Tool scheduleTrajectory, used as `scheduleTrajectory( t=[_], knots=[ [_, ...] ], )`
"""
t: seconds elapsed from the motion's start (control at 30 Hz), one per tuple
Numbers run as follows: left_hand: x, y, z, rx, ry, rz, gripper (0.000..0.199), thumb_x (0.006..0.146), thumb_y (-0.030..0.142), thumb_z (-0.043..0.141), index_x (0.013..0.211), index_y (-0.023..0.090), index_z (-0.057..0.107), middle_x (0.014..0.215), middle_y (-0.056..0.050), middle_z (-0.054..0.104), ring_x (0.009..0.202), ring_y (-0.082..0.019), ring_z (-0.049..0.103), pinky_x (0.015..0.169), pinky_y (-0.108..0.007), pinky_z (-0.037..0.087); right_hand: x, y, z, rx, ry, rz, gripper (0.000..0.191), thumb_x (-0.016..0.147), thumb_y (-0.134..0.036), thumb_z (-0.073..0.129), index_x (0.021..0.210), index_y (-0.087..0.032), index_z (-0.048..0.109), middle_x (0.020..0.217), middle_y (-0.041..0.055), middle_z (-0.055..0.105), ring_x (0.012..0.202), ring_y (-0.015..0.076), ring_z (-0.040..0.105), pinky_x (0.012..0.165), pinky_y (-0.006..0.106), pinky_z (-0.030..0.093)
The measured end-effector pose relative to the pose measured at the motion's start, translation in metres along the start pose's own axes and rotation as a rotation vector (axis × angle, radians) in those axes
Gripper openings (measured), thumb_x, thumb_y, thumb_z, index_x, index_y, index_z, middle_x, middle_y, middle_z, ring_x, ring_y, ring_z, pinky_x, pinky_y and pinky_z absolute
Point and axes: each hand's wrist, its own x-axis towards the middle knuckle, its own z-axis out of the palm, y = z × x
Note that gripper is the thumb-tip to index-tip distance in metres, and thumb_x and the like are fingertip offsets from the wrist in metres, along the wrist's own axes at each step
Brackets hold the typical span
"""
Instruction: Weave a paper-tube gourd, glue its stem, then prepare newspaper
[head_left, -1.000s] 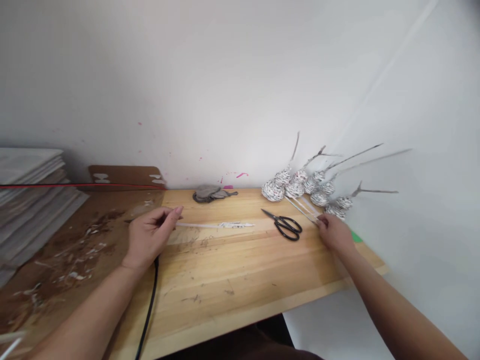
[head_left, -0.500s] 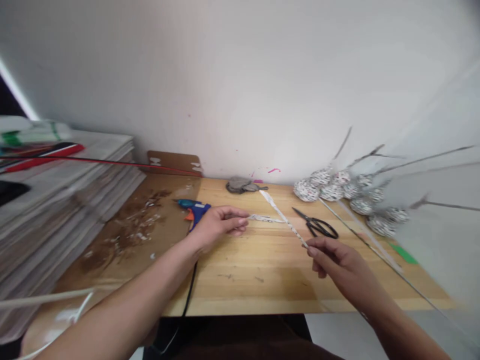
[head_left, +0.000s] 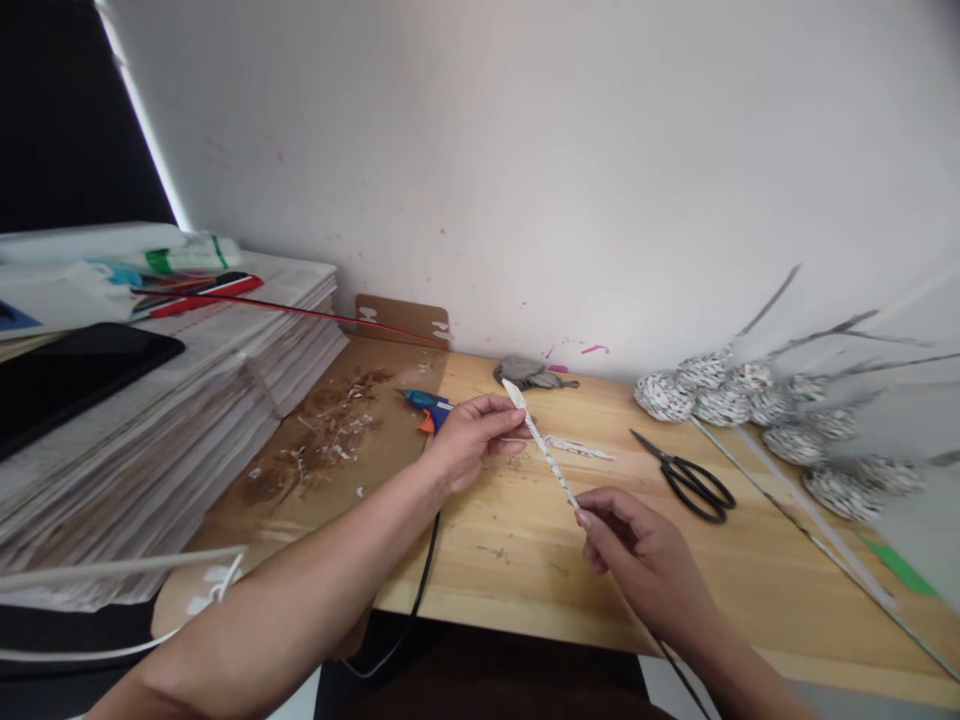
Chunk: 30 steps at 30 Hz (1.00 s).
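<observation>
A thin rolled newspaper tube (head_left: 553,468), white with dark print and flattened at its upper tip, slants between my hands above the table. My left hand (head_left: 474,437) is closed, pinching it just below that tip. Lower down, my right hand (head_left: 643,552) grips the same tube between thumb and fingers, and the rest runs down beneath the palm. Behind the tube, a few narrow paper strips (head_left: 581,448) lie on the wood. Black-handled scissors (head_left: 694,485) rest to the right with their blades slightly apart. A blue glue gun (head_left: 429,405) is partly covered by my left hand.
Tall newspaper stacks (head_left: 277,350) with a black phone (head_left: 97,365) on top stand at left. Brown cardboard (head_left: 315,470) carries scraps and glue stains. A grey cloth (head_left: 532,373) lies by the wall. Several woven paper balls (head_left: 664,397) with twigs sit at right, near a long rod (head_left: 772,500).
My left hand has come to the upper end of the paper tube and pinches it; before, it was at the loose strips. The view has turned left.
</observation>
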Motion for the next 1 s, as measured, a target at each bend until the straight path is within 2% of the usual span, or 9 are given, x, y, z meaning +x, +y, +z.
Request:
scheduleTrajectory(
  t=[0.17,0.27,0.33,0.43,0.53,0.6,0.63,0.8,1.0],
  knots=[
    [-0.002,0.0,0.003,-0.017,-0.055,-0.011,0.022,0.074,0.021,0.086,0.088,0.012,0.07,0.085,-0.005,0.077,0.074,-0.013,0.075,0.064,-0.017,0.062,-0.004,0.0,0.004,-0.001,-0.065,-0.002,0.029,0.093,-0.051,0.057,0.097,-0.025,0.068,0.067,0.0005,0.067,0.06,0.0188,0.065,0.06,0.031,0.055],
    [-0.002,0.001,0.005,-0.031,-0.058,-0.016,0.019,0.077,0.019,0.083,0.087,0.013,0.069,0.083,-0.005,0.076,0.078,-0.014,0.076,0.066,-0.018,0.062,-0.002,0.006,-0.014,-0.172,0.054,-0.044,0.029,0.091,-0.051,0.057,0.098,-0.027,0.071,0.092,0.0059,0.076,0.08,0.0235,0.071,0.07,0.035,0.057],
    [-0.001,0.002,0.005,-0.045,-0.05,-0.014,0.015,0.079,0.017,0.08,0.087,0.013,0.068,0.081,-0.005,0.076,0.077,-0.014,0.077,0.066,-0.018,0.062,0.001,0.022,-0.046,-0.333,0.269,-0.036,0.029,0.086,-0.053,0.059,0.096,-0.029,0.071,0.102,0.008,0.076,0.083,0.027,0.071,0.071,0.04,0.057],
    [-0.001,0.003,0.005,-0.062,-0.036,-0.012,0.011,0.082,0.015,0.077,0.086,0.012,0.068,0.08,-0.005,0.075,0.075,-0.014,0.076,0.066,-0.018,0.061,0.004,0.067,-0.113,-0.631,0.575,-0.001,0.024,0.078,-0.052,0.057,0.09,-0.033,0.067,0.099,0.0134,0.073,0.091,0.0373,0.07,0.081,0.055,0.053],
    [-0.001,0.004,0.004,-0.076,-0.054,-0.001,0.009,0.082,0.014,0.077,0.085,0.011,0.069,0.079,-0.006,0.075,0.072,-0.012,0.074,0.065,-0.016,0.06,0.001,0.12,-0.177,-0.764,0.664,0.193,0.017,0.066,-0.054,0.057,0.067,-0.038,0.054,0.075,0.0182,0.063,0.089,0.0468,0.067,0.077,0.065,0.046],
    [-0.001,0.004,0.003,-0.093,-0.072,0.012,0.009,0.081,0.015,0.077,0.086,0.011,0.07,0.08,-0.006,0.075,0.072,-0.012,0.074,0.065,-0.015,0.06,-0.004,0.148,-0.202,-0.712,0.629,0.372,0.017,0.054,-0.049,0.062,0.056,-0.039,0.049,0.061,0.016,0.055,0.074,0.046,0.066,0.071,0.065,0.043],
    [0.0,0.004,0.002,-0.103,-0.074,0.019,0.01,0.081,0.015,0.078,0.087,0.011,0.071,0.081,-0.006,0.076,0.073,-0.012,0.074,0.065,-0.015,0.06,-0.006,0.157,-0.209,-0.703,0.653,0.368,0.015,0.053,-0.047,0.061,0.055,-0.04,0.048,0.06,0.0157,0.056,0.068,0.0442,0.065,0.071,0.065,0.042],
    [0.001,0.005,-0.001,-0.117,-0.042,0.01,0.012,0.08,0.014,0.079,0.088,0.011,0.071,0.083,-0.005,0.076,0.074,-0.012,0.075,0.067,-0.017,0.062,0.004,0.169,-0.216,-0.748,0.556,0.312,0.01,0.057,-0.041,0.059,0.049,-0.04,0.053,0.06,0.017,0.063,0.057,0.0381,0.063,0.061,0.057,0.043],
    [0.002,0.005,-0.001,-0.123,-0.035,0.005,0.013,0.081,0.01,0.077,0.092,0.009,0.07,0.084,-0.007,0.075,0.075,-0.014,0.076,0.067,-0.018,0.062,0.041,0.13,-0.213,-0.767,0.505,0.262,0.016,0.068,-0.036,0.06,0.053,-0.032,0.061,0.057,0.0113,0.066,0.05,0.0338,0.062,0.053,0.046,0.042]
  ],
)
